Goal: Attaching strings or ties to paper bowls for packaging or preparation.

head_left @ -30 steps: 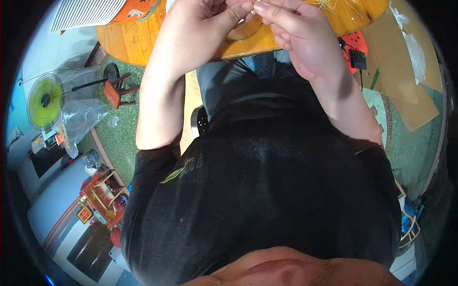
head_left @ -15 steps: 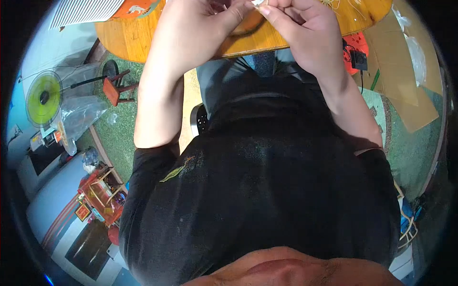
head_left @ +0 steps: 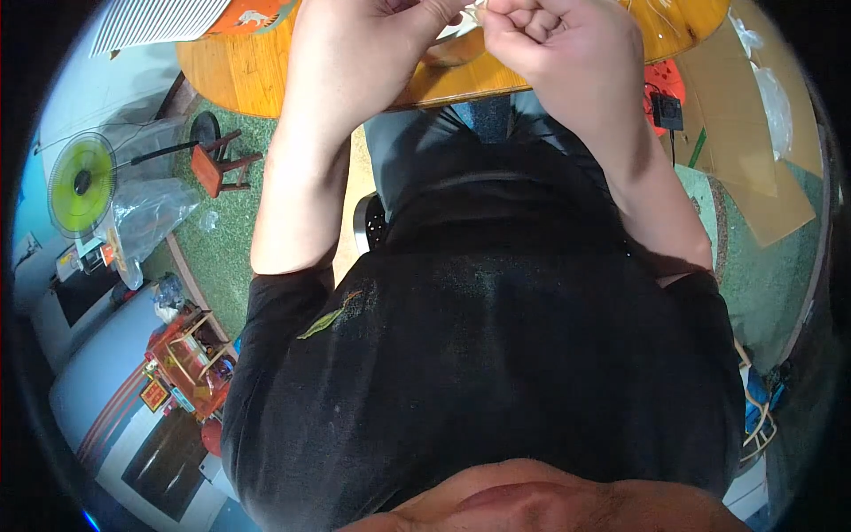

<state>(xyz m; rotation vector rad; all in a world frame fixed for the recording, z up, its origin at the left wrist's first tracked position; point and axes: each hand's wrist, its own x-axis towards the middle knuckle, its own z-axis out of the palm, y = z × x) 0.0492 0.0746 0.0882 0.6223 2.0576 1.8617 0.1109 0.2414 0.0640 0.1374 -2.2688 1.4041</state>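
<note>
Both of my hands are at the upper edge, above a wooden table (head_left: 235, 66). My left hand (head_left: 355, 53) is closed, thumb and fingers pinched together near its tip, partly cut off by the frame. Opposite it, my right hand (head_left: 576, 49) has its fingers curled in and its thumb pressed to the forefinger. Between the fingertips shows a small pale, thin piece (head_left: 480, 7), too small and cut off to name; both hands meet at it. Just below it, a white thing (head_left: 461, 27) lies at the table, mostly hidden by my left hand.
On the table's left lie a white ribbed object (head_left: 155, 25) and an orange printed item (head_left: 253, 16). Pale strands (head_left: 663, 19) are at its right. Below stand a red stool (head_left: 211, 170) and a green fan (head_left: 81, 182). Cardboard (head_left: 736, 115) and a red basin (head_left: 665, 80) are to the right.
My right hand has turned, its fingers curling further in, and has shifted slightly right and nearer me. My left hand has moved slightly. More of the white thing shows between them.
</note>
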